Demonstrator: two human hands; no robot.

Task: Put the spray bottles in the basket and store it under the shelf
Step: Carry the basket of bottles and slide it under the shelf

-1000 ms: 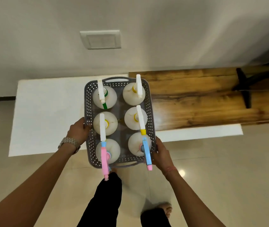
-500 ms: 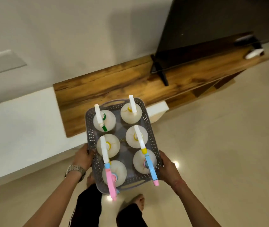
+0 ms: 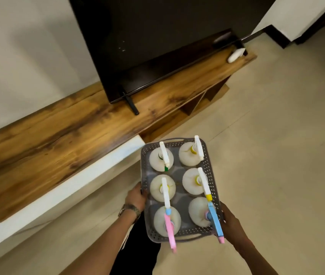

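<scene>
Hands grip a grey perforated basket (image 3: pixel 215 187) at lower centre of the frame: the left hand (image 3: pixel 136 196) curls round its left rim, the right hand (image 3: pixel 232 225) round its right. Six white spray bottles (image 3: pixel 162 188) stand inside in two rows. A wooden shelf (image 3: pixel 62 132) with a television (image 3: pixel 157 42) fills the upper left.
</scene>
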